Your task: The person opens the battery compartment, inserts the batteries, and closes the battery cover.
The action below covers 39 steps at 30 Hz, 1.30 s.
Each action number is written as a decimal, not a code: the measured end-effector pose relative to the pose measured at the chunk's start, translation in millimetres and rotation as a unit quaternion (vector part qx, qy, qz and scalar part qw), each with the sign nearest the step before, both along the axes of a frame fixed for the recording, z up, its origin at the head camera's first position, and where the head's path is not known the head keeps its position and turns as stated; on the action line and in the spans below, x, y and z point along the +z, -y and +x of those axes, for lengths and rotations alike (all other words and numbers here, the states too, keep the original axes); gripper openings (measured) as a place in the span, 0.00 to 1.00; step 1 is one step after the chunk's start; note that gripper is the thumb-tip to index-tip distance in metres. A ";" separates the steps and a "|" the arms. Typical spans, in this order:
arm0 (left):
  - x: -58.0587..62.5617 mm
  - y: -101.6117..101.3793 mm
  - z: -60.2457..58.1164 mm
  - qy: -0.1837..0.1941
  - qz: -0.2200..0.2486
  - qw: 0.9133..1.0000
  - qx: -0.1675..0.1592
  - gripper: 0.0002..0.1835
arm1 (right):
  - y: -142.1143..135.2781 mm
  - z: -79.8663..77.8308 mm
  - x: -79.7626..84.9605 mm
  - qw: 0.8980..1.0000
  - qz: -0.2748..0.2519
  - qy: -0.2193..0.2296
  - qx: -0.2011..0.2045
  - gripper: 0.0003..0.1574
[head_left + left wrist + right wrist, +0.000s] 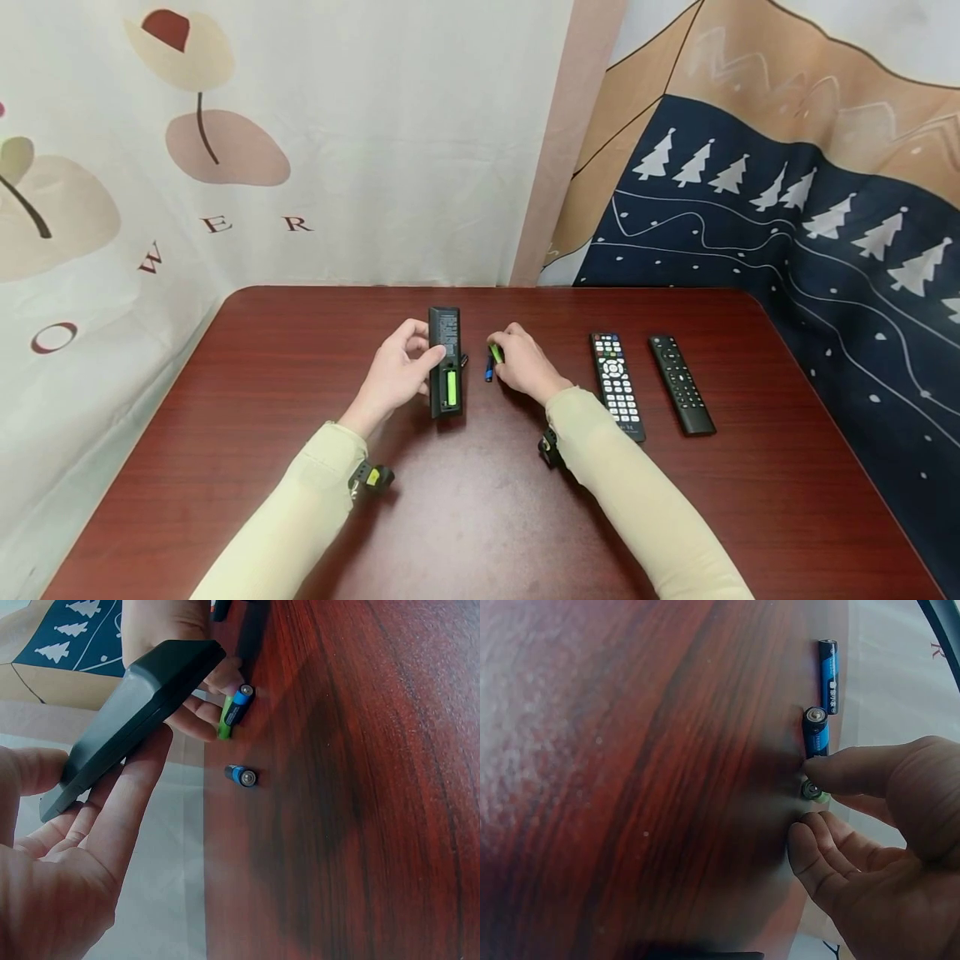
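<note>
My left hand (392, 368) grips a black remote control (446, 327), its back turned up and its battery compartment uncovered. One green battery (452, 388) lies inside on the right, beside a dark slot. At the table, thumb and fingers of my right hand (527, 360) pinch another green battery (497, 353). Right beside it is a blue-and-black battery (817, 736). A second blue-and-black battery (829, 676) lies farther left, close to the held remote; in the head view the remote mostly hides it.
To the right, a black remote with white and coloured buttons (617, 379) lies face up, its lower end partly behind my right sleeve. A slimmer black remote (681, 385) lies beyond it. All are on a reddish-brown table (480, 500), with printed curtains (390, 150) behind.
</note>
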<state>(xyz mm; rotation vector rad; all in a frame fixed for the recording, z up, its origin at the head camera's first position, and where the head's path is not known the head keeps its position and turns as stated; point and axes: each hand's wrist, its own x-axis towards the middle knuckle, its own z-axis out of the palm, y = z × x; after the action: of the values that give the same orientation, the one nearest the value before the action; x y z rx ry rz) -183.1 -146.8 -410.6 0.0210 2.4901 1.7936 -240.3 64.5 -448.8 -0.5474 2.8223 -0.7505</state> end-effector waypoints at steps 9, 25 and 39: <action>-0.2 0.4 -0.2 0.003 0.000 1.000 0.000 0.12 | 1.6 -0.8 -0.1 1.000 0.012 0.004 0.000 0.22; -1.0 1.0 -2.2 0.005 -0.004 1.000 0.000 0.12 | 1.1 -1.3 4.6 1.000 0.016 -0.010 0.001 0.20; -2.3 0.9 -2.2 0.004 -0.007 1.000 0.000 0.12 | 0.0 -1.6 3.6 0.999 0.030 -0.002 -0.021 0.15</action>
<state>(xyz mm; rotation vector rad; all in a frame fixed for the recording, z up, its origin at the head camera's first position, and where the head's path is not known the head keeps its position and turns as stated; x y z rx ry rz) -185.3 -147.8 -412.8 0.0126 2.4964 1.7722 -241.9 64.5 -445.2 -0.4817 2.8587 -0.6695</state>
